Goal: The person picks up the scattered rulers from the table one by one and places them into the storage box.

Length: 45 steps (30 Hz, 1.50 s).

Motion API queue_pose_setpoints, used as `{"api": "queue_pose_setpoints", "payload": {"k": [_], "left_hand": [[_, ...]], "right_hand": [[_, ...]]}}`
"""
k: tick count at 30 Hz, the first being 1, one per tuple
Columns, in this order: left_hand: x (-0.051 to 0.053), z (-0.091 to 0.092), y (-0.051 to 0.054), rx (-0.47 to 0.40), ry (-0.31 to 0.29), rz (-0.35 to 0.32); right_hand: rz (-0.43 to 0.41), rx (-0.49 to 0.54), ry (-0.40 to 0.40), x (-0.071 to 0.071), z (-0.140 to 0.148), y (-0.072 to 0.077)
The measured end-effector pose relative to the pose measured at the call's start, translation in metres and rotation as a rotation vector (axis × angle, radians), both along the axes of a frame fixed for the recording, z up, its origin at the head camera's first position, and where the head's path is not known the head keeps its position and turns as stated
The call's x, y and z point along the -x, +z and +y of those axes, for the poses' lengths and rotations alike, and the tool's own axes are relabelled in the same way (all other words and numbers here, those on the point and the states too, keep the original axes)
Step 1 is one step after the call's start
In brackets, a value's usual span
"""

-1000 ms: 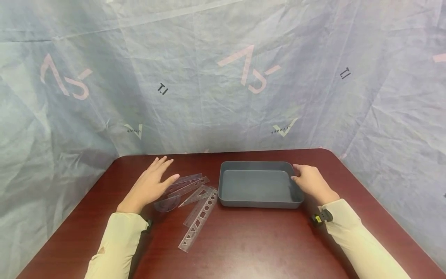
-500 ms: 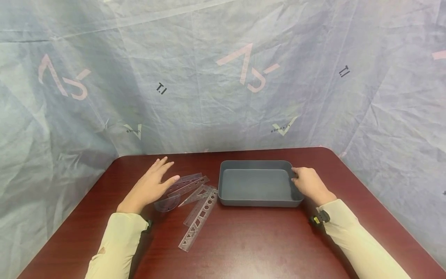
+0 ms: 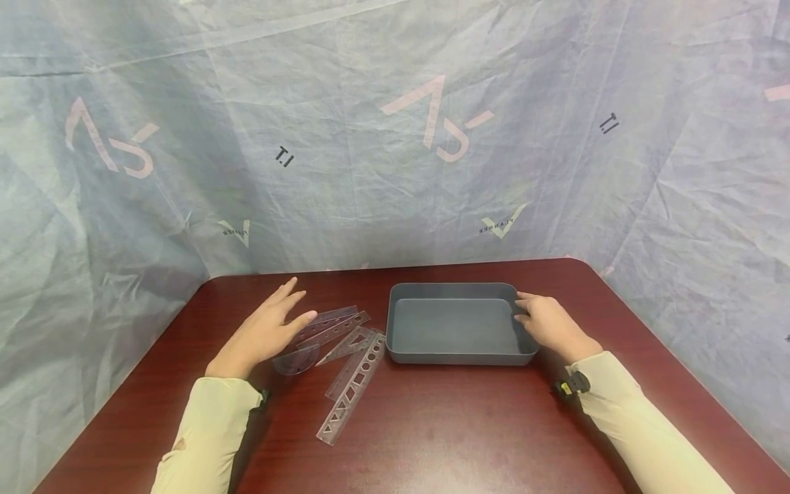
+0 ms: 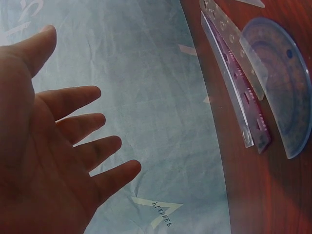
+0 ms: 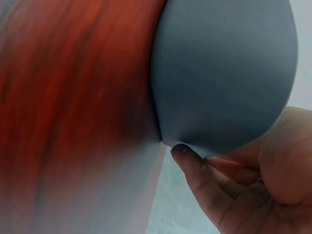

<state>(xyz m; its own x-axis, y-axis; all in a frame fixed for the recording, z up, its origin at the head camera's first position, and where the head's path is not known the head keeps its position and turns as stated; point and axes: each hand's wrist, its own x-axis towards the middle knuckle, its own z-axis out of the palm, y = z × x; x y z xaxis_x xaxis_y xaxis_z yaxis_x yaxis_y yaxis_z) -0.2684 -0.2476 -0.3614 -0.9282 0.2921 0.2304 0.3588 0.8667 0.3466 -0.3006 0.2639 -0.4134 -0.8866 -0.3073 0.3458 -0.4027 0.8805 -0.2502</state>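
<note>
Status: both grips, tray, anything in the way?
Left grip spread, holding nothing, near clear rulers. Right grip on gray tray, right end. Tray on table. Possible snag: stencil ruler at tray's left, contact unclear.

Right hand (image 3: 552, 325) | fingers (image 3: 527, 298) shifted slightly | at tray (image 3: 459, 359) rim

Bright, soft light fills the head view, slightly washing out the hanging sheet (image 3: 345, 185); pale glare lies on the desk (image 3: 469, 425) at bottom centre, and dark shadows fall beside both sleeves (image 3: 206, 418). The left wrist view is dimmer, its fingers (image 4: 114, 180) shaded. In the right wrist view, the desk looks blurred and hazy, the tray (image 5: 224, 68) smoothly shaded.
</note>
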Motion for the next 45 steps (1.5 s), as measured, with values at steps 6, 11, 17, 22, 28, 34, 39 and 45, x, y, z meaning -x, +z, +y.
{"api": "queue_pose_setpoints", "payload": {"k": [6,11,17,22,28,34,39,45], "left_hand": [[-0.002,-0.001,0.000,0.015,-0.003,-0.003],[-0.002,-0.001,0.001,0.032,-0.014,-0.019],[-0.001,-0.002,0.002,0.031,-0.023,-0.029],[-0.001,-0.002,0.003,0.036,-0.030,-0.034],[-0.003,-0.002,0.003,0.044,-0.036,-0.025],[-0.004,-0.002,0.002,0.048,-0.039,-0.007],[-0.004,-0.002,0.001,0.045,-0.047,-0.011],[-0.002,-0.001,-0.001,0.042,-0.052,-0.021]], "right_hand": [[-0.018,0.018,0.009,0.001,0.003,0.000],[-0.043,0.033,-0.007,0.002,0.005,-0.001],[-0.071,0.045,-0.019,0.002,0.006,-0.002],[-0.105,0.065,-0.012,0.001,0.008,-0.002],[-0.115,0.069,0.027,0.000,0.012,-0.002],[-0.102,0.035,0.058,0.002,0.016,-0.004],[-0.102,0.015,0.063,0.002,0.016,-0.004],[-0.103,0.008,0.052,-0.001,0.016,-0.002]]}}
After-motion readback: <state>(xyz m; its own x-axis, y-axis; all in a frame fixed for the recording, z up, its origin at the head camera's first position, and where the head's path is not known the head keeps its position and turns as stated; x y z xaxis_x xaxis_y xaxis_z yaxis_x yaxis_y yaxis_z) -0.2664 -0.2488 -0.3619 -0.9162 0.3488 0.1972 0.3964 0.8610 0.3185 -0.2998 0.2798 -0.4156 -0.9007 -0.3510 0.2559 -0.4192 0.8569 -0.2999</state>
